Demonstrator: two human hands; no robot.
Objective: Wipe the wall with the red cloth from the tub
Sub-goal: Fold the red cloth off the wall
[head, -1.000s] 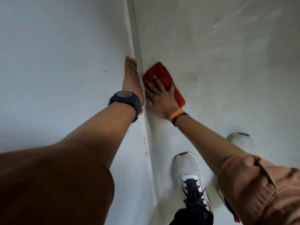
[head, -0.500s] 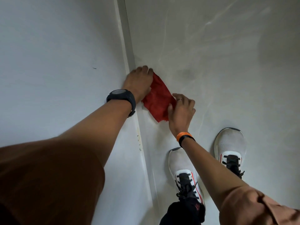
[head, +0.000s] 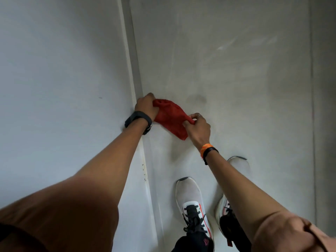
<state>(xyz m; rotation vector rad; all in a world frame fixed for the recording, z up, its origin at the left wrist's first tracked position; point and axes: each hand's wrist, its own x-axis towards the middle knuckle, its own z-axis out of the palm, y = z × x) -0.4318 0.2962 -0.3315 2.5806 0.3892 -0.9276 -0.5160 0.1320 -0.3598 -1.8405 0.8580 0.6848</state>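
A red cloth (head: pixel 170 118) hangs bunched between both hands, close to the foot of the pale wall (head: pixel 63 70) on the left. My left hand (head: pixel 146 106), with a black watch on the wrist, grips the cloth's upper left end right beside the wall's white skirting. My right hand (head: pixel 198 127), with an orange band on the wrist, pinches the cloth's right edge between thumb and fingers. The cloth's lower corner droops below the right hand. No tub is in view.
A grey floor (head: pixel 236 79) fills the right side, with a dark smudge (head: pixel 198 99) just beyond the cloth. My two white trainers (head: pixel 190 200) stand on the floor below the hands. A white skirting strip (head: pixel 133 70) runs along the wall's base.
My right hand lifted off the flat cloth and now pinches its edge. My left hand turned from flat against the wall to gripping the cloth. The cloth went from spread out to bunched.
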